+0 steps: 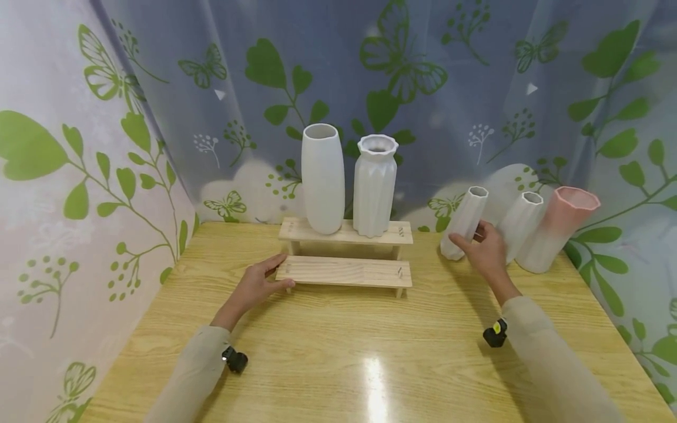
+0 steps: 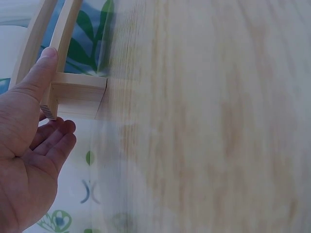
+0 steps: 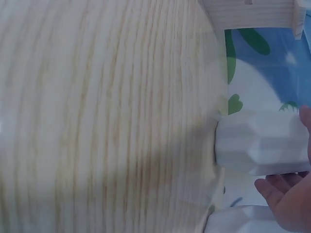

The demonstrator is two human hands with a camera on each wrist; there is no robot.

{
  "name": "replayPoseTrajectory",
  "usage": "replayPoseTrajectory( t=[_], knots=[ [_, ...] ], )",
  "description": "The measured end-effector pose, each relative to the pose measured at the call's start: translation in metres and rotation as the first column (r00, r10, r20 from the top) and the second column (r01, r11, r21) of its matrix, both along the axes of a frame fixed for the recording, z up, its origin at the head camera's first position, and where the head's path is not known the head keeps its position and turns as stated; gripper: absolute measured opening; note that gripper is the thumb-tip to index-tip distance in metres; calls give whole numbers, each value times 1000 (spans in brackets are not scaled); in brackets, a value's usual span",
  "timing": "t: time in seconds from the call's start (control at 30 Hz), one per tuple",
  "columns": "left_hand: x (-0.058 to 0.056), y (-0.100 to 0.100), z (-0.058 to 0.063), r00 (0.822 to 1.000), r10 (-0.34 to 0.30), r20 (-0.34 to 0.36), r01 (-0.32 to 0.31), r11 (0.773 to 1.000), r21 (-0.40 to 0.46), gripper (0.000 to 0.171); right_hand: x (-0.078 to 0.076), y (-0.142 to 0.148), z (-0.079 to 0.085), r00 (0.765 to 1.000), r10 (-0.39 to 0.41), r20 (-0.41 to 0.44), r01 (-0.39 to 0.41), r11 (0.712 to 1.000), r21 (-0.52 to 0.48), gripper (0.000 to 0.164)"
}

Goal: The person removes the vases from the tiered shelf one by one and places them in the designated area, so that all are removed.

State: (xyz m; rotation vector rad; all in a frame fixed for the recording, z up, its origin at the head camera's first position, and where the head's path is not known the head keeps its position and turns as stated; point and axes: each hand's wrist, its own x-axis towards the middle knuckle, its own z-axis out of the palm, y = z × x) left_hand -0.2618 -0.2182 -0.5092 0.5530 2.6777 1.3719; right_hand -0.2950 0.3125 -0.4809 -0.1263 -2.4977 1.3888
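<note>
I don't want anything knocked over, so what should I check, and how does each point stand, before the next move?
1. Left hand at the lower shelf: ok, thumb and fingers around its left end.
2. Right hand on the nearest slim white vase: ok, thumb and fingers on opposite sides.
3. Grip firm enough to lift: cannot tell.
4. Held vase off the table: not ok, its base appears to rest there.
5. Held vase apart from the next slim vase: ok, the right wrist view shows a gap.
6. Tall smooth vase and ruffled-rim vase upright on the upper shelf: ok.
</note>
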Motion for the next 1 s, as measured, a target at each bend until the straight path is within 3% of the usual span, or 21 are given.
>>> replayPoseTrajectory(
  t=[0.47,0.77,1.0],
  knots=[
    [-1,-1,-1,1000,-4,-12,4,1000,-3,84,30,4,21,999,1,54,-3,1000,29,91],
    [-1,-1,1,1000,-3,-2,3,1000,4,84,49,2,40,998,7,-62,-4,999,48,76],
    [0,-1,1,1000,-10,-9,10,1000,12,84,57,1,56,995,45,-92,-42,998,36,70]
  ],
)
